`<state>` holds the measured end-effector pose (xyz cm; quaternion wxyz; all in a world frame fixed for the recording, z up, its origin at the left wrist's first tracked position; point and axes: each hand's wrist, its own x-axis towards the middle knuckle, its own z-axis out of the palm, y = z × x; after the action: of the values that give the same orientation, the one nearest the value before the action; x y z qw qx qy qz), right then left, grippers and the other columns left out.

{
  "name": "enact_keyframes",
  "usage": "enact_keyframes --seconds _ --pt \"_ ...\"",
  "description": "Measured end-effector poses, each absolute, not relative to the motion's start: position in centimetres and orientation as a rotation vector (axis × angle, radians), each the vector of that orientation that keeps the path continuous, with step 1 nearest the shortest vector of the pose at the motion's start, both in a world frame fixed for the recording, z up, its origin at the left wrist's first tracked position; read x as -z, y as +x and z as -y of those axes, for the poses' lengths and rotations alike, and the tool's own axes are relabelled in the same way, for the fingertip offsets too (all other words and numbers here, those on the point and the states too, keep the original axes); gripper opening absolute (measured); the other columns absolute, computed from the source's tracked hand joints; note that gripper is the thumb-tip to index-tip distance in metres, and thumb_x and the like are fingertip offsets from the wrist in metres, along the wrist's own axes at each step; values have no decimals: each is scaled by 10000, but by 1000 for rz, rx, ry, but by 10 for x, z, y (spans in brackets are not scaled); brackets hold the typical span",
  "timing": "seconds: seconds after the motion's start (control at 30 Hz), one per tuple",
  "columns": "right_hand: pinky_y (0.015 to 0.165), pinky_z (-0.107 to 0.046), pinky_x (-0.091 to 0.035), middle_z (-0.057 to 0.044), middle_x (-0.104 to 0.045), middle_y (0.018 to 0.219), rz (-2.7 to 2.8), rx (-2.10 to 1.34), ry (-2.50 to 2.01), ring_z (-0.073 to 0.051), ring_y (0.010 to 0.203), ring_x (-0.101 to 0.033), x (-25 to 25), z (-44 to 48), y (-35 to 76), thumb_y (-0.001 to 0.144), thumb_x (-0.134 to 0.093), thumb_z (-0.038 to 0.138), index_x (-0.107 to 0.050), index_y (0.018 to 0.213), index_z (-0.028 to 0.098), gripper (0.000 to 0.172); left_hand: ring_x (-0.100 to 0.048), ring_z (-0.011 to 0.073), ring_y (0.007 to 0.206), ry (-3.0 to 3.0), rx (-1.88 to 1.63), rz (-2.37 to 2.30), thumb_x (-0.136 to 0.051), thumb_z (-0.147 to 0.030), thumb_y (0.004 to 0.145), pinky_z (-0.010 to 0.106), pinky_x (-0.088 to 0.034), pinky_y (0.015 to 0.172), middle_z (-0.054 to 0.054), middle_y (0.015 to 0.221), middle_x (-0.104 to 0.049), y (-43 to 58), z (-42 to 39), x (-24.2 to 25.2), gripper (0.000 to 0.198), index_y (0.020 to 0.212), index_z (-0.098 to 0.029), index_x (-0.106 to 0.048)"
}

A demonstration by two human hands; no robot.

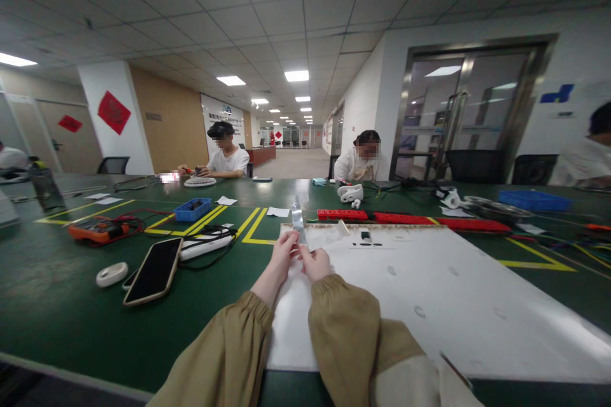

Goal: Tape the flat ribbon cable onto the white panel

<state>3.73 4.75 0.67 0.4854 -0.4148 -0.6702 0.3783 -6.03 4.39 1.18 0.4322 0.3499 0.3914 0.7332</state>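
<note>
Above the left part of a large white flat panel (443, 305), both my hands meet at a shiny silver strip (298, 215). My left hand (285, 252) pinches the strip's lower part between thumb and fingers. Close against it, my right hand (315, 262) has its fingers closed at the strip's lower end. The strip rises upright from my fingertips, and its material is hard to make out. On the panel's far edge, just right of the hands, lies a small see-through piece (329, 235). Slots and a small dark square opening show in the panel near that edge.
Left on the green table (62, 305) lie a phone (155, 270), a white power strip (207, 243), an orange multimeter (98, 229) and a blue tray (192, 209). Red strips (405, 219) lie beyond the panel. Two people sit across the table; another is at far right.
</note>
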Motion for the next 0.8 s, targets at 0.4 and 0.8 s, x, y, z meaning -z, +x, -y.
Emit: enact_keyframes --seconds 0.4,0.8 --pt "434 -205 -391 8 -560 561 1510 -850 -935 -110 428 -488 -13 -54 47 741 -459 485 -589 750 167 344 -524 92 522 1103 -1728 -1138 -743 -520 556 188 -381 505 5 608 -600 -56 -40 -13 415 744 -158 -668" --pt "498 -231 -460 -55 -651 670 1470 -897 -936 -138 495 -552 -12 -73 55 694 -526 404 -644 784 116 324 -496 97 485 1333 -1703 -1228 -681 -471 655 205 -358 482 25 609 -591 -58 -45 -9 335 694 -139 -648"
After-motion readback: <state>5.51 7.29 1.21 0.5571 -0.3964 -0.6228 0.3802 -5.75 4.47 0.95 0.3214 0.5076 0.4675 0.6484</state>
